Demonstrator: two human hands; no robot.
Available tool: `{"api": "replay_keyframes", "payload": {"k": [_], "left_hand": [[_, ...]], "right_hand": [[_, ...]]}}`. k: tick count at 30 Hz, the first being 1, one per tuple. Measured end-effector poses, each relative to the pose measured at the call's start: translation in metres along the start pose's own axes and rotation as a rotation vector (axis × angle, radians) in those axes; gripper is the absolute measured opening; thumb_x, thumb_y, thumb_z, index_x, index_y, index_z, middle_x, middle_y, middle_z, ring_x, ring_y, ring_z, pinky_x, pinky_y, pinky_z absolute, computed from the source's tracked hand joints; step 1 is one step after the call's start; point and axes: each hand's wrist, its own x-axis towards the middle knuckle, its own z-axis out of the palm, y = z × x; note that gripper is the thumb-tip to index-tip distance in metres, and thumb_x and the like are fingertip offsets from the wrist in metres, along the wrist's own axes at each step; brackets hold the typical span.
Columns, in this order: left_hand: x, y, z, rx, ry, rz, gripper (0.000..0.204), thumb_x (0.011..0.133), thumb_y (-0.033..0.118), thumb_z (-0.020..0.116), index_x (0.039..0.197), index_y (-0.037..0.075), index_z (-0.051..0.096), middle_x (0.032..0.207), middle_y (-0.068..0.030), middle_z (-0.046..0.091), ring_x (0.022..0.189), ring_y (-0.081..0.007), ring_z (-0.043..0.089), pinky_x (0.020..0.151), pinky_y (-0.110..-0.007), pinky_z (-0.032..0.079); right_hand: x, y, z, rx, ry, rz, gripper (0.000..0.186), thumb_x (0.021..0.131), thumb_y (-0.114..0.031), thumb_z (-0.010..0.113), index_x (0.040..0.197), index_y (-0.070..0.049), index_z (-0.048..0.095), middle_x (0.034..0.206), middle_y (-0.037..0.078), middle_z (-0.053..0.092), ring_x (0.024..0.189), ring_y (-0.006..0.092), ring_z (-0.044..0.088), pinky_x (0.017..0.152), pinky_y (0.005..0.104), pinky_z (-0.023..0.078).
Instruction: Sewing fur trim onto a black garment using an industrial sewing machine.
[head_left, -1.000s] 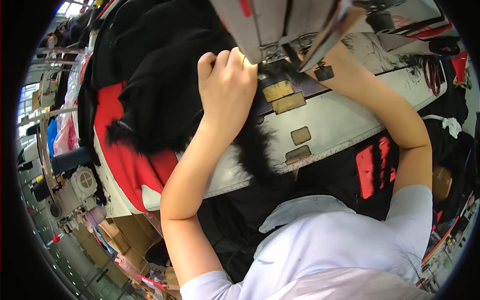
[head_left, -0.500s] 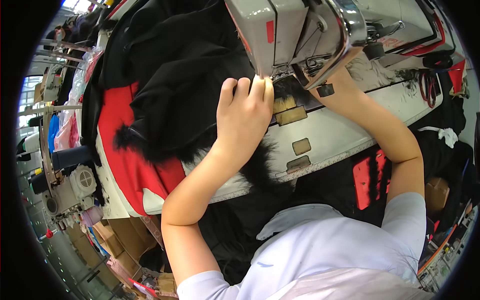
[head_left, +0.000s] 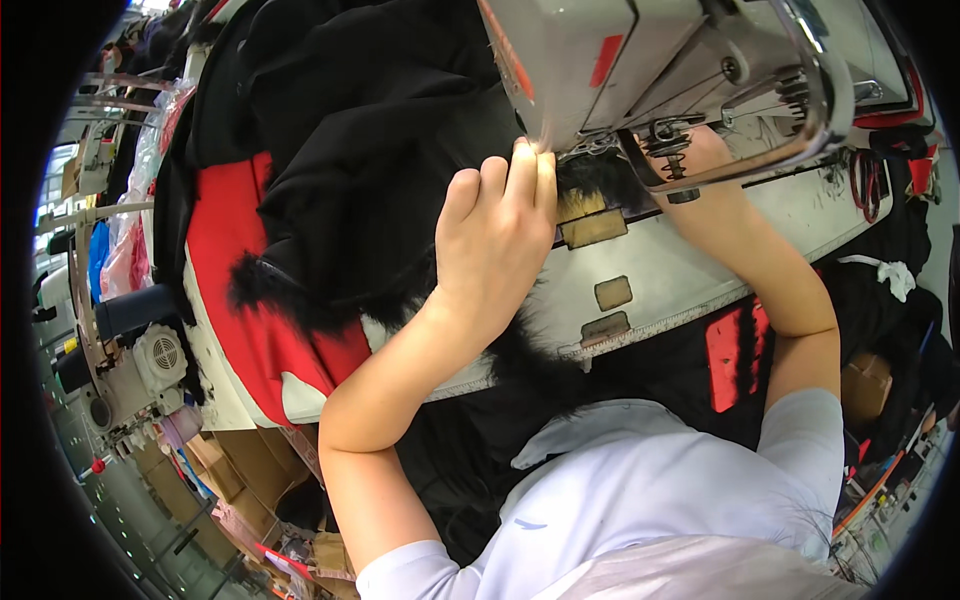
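A large black garment (head_left: 370, 165) with black fur trim (head_left: 290, 300) along its near edge lies bunched on the machine bed. My left hand (head_left: 497, 225) is closed on the garment, its fingertips drawn together just left of the needle area of a sewing machine (head_left: 575, 60). Dark fur shows right of those fingertips, under the machine head. On the far side of the metal guard and thread parts is my right hand (head_left: 690, 165); its fingers are hidden by the machine head. A strip of fur hangs over the table's front edge below my left wrist.
Red cloth (head_left: 222, 225) lies under the garment at the left of the white sewing table (head_left: 660, 270). A measuring tape runs along its front edge. Dark cloth and a red piece (head_left: 722, 360) lie below, cardboard boxes (head_left: 255, 465) at lower left. Another machine's motor (head_left: 160, 355) stands left.
The machine head appears larger and farther right as the view shifts. My left hand stays closed at the needle area, and my right hand remains behind the machine head.
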Motion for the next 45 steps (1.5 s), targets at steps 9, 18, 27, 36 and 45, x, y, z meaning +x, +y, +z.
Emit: {"api": "replay_keyframes", "payload": {"k": [9,18,27,36,45], "left_hand": [[-0.003,0.0,0.004,0.021,0.0,0.006,0.021,0.076,0.013,0.065,0.097,0.009,0.066,0.076,0.0036,0.045,0.07,-0.0097,0.046,0.068,-0.026,0.031],[-0.001,-0.011,0.0,-0.099,0.022,0.027,0.021,0.079,0.014,0.064,0.1,0.01,0.067,0.092,0.0044,0.057,0.079,-0.0108,0.05,0.081,-0.027,0.035],[-0.001,-0.009,0.001,-0.075,0.029,0.02,0.026,0.078,0.013,0.064,0.103,0.01,0.068,0.096,0.0041,0.06,0.079,-0.0127,0.05,0.081,-0.028,0.036],[0.002,-0.001,0.004,-0.069,0.044,-0.002,0.024,0.076,0.011,0.063,0.099,0.006,0.071,0.095,0.0005,0.064,0.077,-0.0145,0.049,0.079,-0.029,0.037],[0.002,-0.009,0.014,-0.053,0.1,0.028,0.026,0.074,0.012,0.061,0.098,0.004,0.069,0.096,-0.0027,0.062,0.079,-0.0152,0.051,0.087,-0.03,0.038]], "right_hand": [[0.008,-0.003,-0.028,-0.09,-0.031,-0.183,0.009,0.067,-0.007,0.062,0.076,-0.006,0.058,0.074,0.006,0.051,0.07,0.0233,0.057,0.071,0.0352,0.048],[0.004,0.001,-0.022,-0.165,-0.009,-0.23,0.008,0.062,-0.007,0.066,0.066,-0.006,0.059,0.072,0.004,0.05,0.07,0.0222,0.055,0.069,0.034,0.049],[0.016,-0.004,-0.035,-0.149,0.105,-0.337,0.005,0.067,-0.011,0.065,0.069,-0.009,0.061,0.071,0.001,0.053,0.069,0.0176,0.058,0.07,0.0327,0.05],[0.013,0.008,-0.024,-0.141,0.037,-0.336,0.005,0.071,-0.014,0.064,0.069,-0.009,0.063,0.071,0.001,0.052,0.069,0.017,0.058,0.071,0.0327,0.05],[0.013,0.012,-0.022,-0.142,-0.026,-0.252,0.005,0.067,-0.01,0.062,0.069,-0.013,0.065,0.064,0.002,0.051,0.068,0.0214,0.056,0.063,0.0351,0.045]]}}
